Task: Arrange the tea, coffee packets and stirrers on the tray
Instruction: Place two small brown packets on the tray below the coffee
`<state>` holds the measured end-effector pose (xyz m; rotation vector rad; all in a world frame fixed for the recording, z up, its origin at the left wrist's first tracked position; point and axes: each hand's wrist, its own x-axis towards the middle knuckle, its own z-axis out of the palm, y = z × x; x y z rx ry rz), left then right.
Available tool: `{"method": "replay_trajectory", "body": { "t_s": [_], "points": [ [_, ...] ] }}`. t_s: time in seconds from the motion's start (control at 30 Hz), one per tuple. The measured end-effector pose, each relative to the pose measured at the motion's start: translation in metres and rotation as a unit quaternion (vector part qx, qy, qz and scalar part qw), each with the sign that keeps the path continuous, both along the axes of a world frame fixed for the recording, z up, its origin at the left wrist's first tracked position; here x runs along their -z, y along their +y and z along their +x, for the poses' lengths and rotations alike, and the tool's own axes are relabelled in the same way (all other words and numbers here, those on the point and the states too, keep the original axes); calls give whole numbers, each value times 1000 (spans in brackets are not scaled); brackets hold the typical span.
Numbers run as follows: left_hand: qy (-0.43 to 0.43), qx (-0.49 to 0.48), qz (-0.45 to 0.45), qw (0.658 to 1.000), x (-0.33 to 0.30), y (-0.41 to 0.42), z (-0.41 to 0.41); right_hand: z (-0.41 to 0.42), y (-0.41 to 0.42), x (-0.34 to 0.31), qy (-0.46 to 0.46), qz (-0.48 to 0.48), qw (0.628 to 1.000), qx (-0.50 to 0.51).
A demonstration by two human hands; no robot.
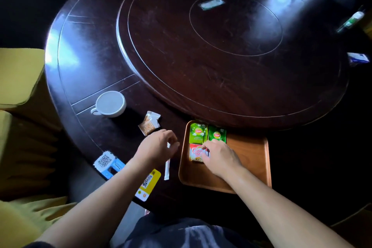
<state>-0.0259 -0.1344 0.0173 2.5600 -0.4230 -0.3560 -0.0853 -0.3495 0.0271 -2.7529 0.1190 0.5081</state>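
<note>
A brown wooden tray lies at the table's near edge. Two green Lipton tea packets lie side by side in its far left corner. Just below them is a red and white Coffee-mate packet. My right hand rests on the tray with its fingertips pinched on that packet's right edge. My left hand is left of the tray, its fingers closed on the top end of a white wrapped stirrer that points toward me. A small orange and clear sachet lies on the table beyond my left hand.
A white cup stands to the far left. A blue QR stand and a yellow QR card sit near the table edge. A large lazy Susan fills the middle of the table. Yellow chairs stand on the left.
</note>
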Motion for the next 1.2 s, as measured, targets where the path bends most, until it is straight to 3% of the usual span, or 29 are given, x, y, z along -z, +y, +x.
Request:
{"method": "replay_trajectory", "body": {
  "t_s": [0.1, 0.2, 0.57, 0.77, 1.0, 1.2],
  "points": [
    [11, -105, 12, 994, -4, 37, 20, 20, 19, -2, 5, 28, 1000, -11],
    [19, -151, 20, 988, 2, 67, 36, 42, 39, -2, 13, 41, 999, -34],
    [62, -113, 72, 989, 31, 88, 67, 131, 118, 13, 41, 14, 996, -73],
    [71, -124, 45, 989, 32, 81, 70, 151, 141, 29, 51, -5, 995, -82],
    [96, -160, -24, 982, 31, 81, 67, 146, 144, 27, 70, 137, 988, 4],
    [140, -116, -87, 979, 15, 87, 58, 125, 137, 11, 68, 249, 966, 8]
  ]
}}
